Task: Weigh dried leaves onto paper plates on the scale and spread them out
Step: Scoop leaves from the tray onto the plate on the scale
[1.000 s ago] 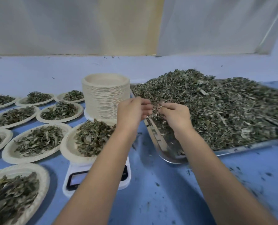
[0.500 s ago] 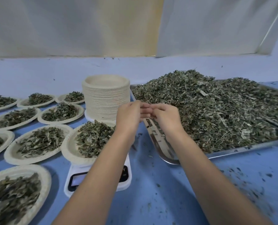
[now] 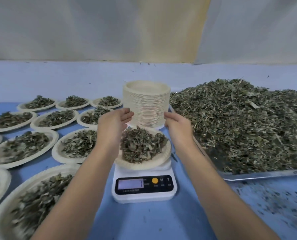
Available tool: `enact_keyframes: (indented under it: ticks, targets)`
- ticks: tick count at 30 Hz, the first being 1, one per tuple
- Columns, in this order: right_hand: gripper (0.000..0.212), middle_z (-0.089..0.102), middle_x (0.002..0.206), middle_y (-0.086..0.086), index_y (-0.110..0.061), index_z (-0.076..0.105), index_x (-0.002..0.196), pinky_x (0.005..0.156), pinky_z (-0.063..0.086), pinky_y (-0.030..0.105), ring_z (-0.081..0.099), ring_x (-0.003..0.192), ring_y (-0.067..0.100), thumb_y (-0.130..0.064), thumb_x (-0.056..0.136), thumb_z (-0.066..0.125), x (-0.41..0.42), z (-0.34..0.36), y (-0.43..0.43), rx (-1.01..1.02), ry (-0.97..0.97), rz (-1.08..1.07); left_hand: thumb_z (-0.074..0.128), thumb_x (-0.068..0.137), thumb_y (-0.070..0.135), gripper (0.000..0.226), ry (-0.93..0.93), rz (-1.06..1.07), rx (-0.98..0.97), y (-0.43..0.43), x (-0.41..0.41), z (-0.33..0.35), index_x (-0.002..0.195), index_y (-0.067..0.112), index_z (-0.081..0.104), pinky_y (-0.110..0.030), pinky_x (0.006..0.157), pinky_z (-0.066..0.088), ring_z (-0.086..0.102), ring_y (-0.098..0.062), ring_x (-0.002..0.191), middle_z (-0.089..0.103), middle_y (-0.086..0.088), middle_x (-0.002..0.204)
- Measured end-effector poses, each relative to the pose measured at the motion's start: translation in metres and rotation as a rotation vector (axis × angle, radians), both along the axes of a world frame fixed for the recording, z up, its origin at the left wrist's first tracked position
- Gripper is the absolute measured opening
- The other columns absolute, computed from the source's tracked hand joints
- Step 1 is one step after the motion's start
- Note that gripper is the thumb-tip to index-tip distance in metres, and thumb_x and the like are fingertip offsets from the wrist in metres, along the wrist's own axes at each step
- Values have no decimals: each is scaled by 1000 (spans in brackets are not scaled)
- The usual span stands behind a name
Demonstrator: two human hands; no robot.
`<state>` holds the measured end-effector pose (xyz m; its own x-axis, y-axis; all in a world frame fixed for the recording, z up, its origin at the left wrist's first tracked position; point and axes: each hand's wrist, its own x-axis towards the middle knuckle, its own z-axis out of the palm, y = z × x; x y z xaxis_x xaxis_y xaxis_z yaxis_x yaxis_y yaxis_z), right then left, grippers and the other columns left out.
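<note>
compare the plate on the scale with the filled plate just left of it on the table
The plate on the scale rests on the white scale; the left plate lies directly on the blue table. The plate on the scale carries its dried leaves in a heaped mound reaching near the rim; the left plate's leaves lie flatter, leaving a wider bare rim. Both are pale round paper plates.

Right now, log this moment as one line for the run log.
left hand: open, above plate | right hand: open, above plate | paper plate: on scale, heaped with dried leaves | display: blurred
</note>
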<state>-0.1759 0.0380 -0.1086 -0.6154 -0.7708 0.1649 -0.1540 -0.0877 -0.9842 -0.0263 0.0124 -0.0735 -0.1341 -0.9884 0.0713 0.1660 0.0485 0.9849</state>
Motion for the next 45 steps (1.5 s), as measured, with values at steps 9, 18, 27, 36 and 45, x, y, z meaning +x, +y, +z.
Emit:
enact_keyframes:
  ticks: [9, 18, 27, 36, 45]
  targets:
    - [36, 60, 128, -1, -16, 59, 127, 107, 37, 35, 53, 120, 15, -23, 97, 40, 5, -12, 0, 17, -89, 51, 32, 100, 34, 44, -192, 145, -56, -11, 18, -26, 140, 21, 44, -36, 106, 26, 40, -14, 132, 46, 4, 143]
    - [34, 63, 120, -1, -13, 62, 121, 105, 40, 31, 58, 112, 13, -15, 97, 37, 9, -15, -3, -27, -129, 78, 40, 97, 19, 39, -219, 191, -12, -18, 14, -35, 134, 20, 52, -29, 91, 30, 45, -10, 113, 51, 4, 136]
    - [32, 66, 114, 3, -10, 63, 116, 94, 44, 24, 63, 105, 14, -10, 97, 38, 9, -5, 1, -95, -221, 76, 48, 88, -9, 42, -64, 198, 147, -22, 24, -31, 122, 13, 59, -32, 95, 48, 60, -11, 92, 65, -1, 108]
    - [30, 69, 110, 3, -15, 67, 101, 100, 46, 29, 64, 104, 15, 4, 88, 47, 14, 5, 4, -99, -271, 90, 38, 79, -29, 57, 203, 91, 360, -28, 37, -28, 121, 4, 57, -42, 103, 43, 55, -27, 119, 60, -9, 123]
    - [32, 53, 78, 6, 19, 53, 112, 63, 40, 28, 50, 75, 19, 6, 82, 49, 63, 28, -25, -65, -324, 204, 32, 81, -29, 61, 354, 280, 288, -47, 93, -5, 132, 0, 48, -34, 102, 43, 52, -22, 123, 53, -12, 135]
